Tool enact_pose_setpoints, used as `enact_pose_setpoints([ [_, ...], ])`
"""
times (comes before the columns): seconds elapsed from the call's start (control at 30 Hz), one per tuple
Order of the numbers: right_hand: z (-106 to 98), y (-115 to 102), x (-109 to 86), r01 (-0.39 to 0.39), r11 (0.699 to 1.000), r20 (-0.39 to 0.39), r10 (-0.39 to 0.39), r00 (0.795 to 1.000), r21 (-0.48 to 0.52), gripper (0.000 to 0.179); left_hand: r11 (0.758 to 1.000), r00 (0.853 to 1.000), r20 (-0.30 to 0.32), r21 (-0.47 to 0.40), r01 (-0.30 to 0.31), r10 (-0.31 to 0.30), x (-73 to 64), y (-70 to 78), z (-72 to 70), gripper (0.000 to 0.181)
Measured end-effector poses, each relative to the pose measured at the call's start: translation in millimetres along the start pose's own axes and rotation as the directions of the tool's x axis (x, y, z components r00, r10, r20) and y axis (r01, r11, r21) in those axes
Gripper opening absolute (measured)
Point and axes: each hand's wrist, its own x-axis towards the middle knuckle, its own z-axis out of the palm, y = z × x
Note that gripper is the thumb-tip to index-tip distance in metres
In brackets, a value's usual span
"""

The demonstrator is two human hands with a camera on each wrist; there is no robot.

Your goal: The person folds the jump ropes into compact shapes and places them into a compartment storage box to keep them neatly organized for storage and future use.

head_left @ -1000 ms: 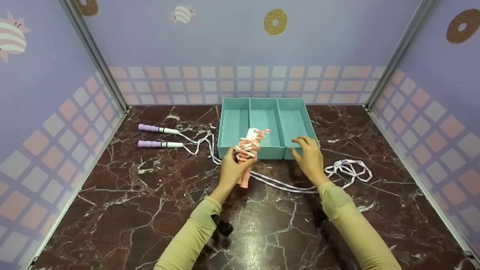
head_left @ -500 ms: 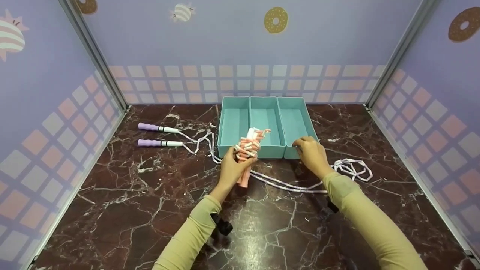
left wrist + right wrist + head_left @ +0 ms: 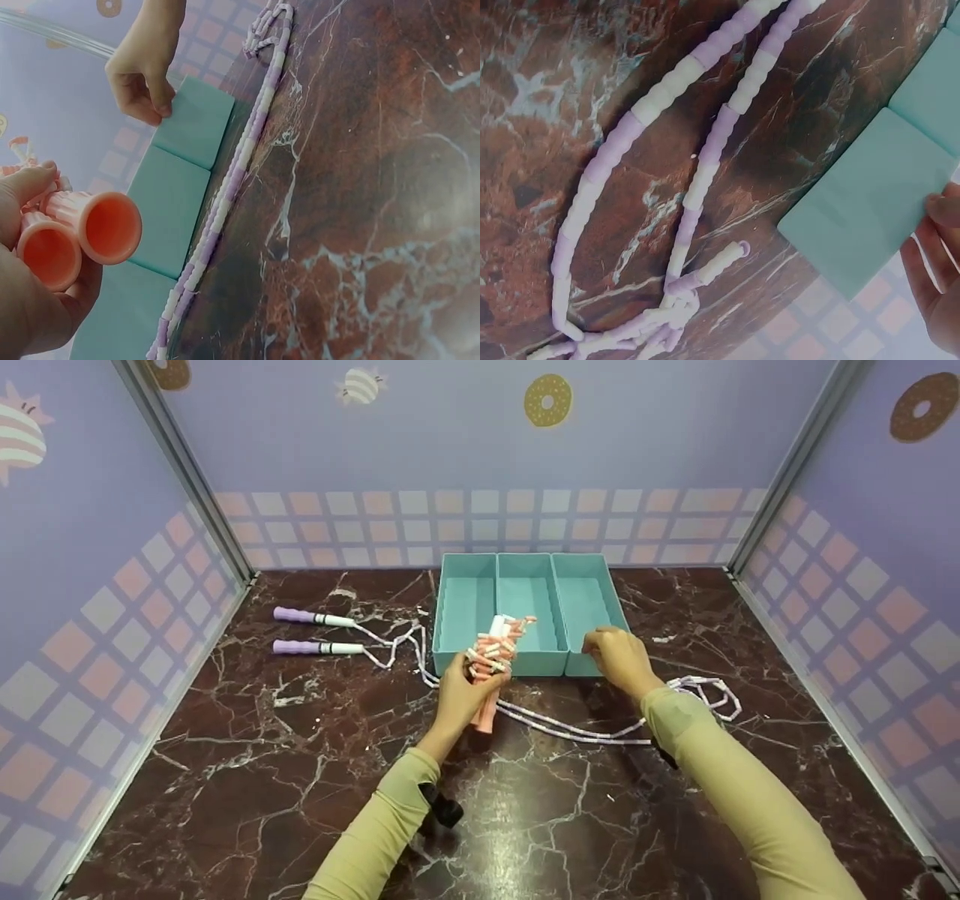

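Observation:
My left hand (image 3: 457, 701) holds a bundled pink-and-white beaded jump rope (image 3: 492, 651) in front of the box. Its two pink handles (image 3: 71, 210) point their flared ends at the left wrist camera; the fingers partly cover the bundle. A teal box (image 3: 536, 663) with three compartments stands beyond. At the near right corner, my right hand (image 3: 619, 657) pinches the rim of its front wall, thumb outside. In the right wrist view that wall (image 3: 870, 199) shows beside the fingers.
A purple-and-white beaded jump rope (image 3: 551, 727) runs across the dark marbled table (image 3: 315, 780) in front of the box. Its purple handles (image 3: 296, 616) lie at left, its looped part (image 3: 724, 701) at right. Patterned walls (image 3: 420, 427) enclose the table's back and sides.
My right hand has come down from hovering over the box's near right corner and now grips its rim. The left hand and its pink jump rope have stayed nearly still.

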Motion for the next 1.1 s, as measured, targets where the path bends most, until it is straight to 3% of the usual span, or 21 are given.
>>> enact_pose_setpoints([
  [0.2, -2, 1, 3.4, 0.003, 1.000, 0.027, -0.003, 1.000, 0.005, 0.014, 0.998, 0.999, 0.038, -0.043, 0.037, -0.035, 4.0, 1.8, -2.2, 0.055],
  [0.47, -7, 1, 10.4, -0.007, 1.000, 0.098, 0.004, 0.995, 0.027, 0.017, 0.974, 0.985, 0.089, -0.161, 0.160, -0.147, 20.2, 6.5, -8.5, 0.054],
  [0.77, -7, -3, 12.7, -0.049, 0.999, 0.145, 0.048, 0.988, 0.006, 0.017, 0.980, 0.979, 0.072, -0.029, 0.194, -0.192, 45.8, 20.6, -21.7, 0.059],
  [1.1, -6, -2, 14.6, -0.070, 0.998, 0.131, 0.071, 0.989, -0.008, 0.018, 0.978, 0.980, 0.033, 0.072, 0.194, -0.197, 82.3, 29.4, -33.6, 0.069],
])
